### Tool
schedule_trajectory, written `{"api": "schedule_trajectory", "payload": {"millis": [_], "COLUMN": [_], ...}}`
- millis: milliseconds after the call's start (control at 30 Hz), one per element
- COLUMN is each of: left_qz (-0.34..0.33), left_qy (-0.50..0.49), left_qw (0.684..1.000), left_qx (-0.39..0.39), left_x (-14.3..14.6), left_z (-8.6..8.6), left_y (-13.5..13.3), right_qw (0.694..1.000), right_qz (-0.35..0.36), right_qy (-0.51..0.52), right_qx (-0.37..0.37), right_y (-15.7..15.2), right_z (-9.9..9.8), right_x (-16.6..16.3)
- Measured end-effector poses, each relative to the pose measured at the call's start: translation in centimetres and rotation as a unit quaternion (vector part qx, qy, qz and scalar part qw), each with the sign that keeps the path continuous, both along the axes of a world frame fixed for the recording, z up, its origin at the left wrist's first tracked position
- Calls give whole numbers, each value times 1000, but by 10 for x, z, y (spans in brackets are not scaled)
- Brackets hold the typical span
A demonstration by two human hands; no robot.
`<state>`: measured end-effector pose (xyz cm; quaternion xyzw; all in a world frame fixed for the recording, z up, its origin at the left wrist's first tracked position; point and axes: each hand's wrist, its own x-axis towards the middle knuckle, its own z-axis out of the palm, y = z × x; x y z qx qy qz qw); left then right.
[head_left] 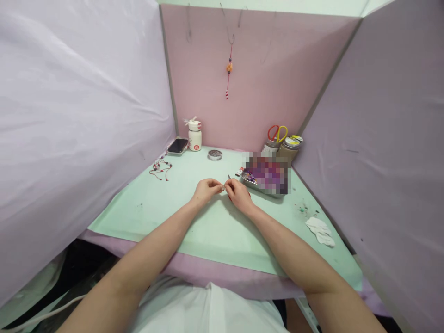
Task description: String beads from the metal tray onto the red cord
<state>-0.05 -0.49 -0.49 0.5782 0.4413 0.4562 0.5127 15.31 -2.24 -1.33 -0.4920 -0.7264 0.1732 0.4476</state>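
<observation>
My left hand [207, 189] and my right hand [238, 193] meet over the middle of the green tabletop [222, 236]. Both are closed in a pinch, fingertips nearly touching. Between them is something tiny, too small to make out. A thin dark pointed tip [229, 176] shows just beyond my right fingers; whether that hand holds it I cannot tell. Right of my right hand is a metal tin [263, 190] with purple beads [249, 176] at its left end; the rest of its contents is blurred out.
A beaded cord [161, 167] lies at left, near a phone [178, 145] and a white bottle [194, 136]. Farther back are a round clear case [214, 155], scissors [277, 133] in a jar and a lidded jar [290, 148]. Crumpled tissue [321, 231] lies right. A beaded string [229, 69] hangs behind.
</observation>
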Motion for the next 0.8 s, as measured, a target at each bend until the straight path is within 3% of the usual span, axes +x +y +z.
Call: {"api": "schedule_trajectory", "payload": {"millis": [167,367,800], "left_qz": [-14,-47,-82], "left_qy": [-39,-44,-82], "left_qw": [999,992,979], "left_qx": [-32,-108,-169], "left_x": [2,3,0], "left_z": [4,6,8], "left_y": [-5,-7,-8], "right_qw": [1000,991,987], "right_qz": [-18,-72,-50], "right_qy": [10,109,147], "right_qx": [8,-25,-34], "right_y": [0,3,4], "right_z": [0,0,0], "right_x": [0,1,1]}}
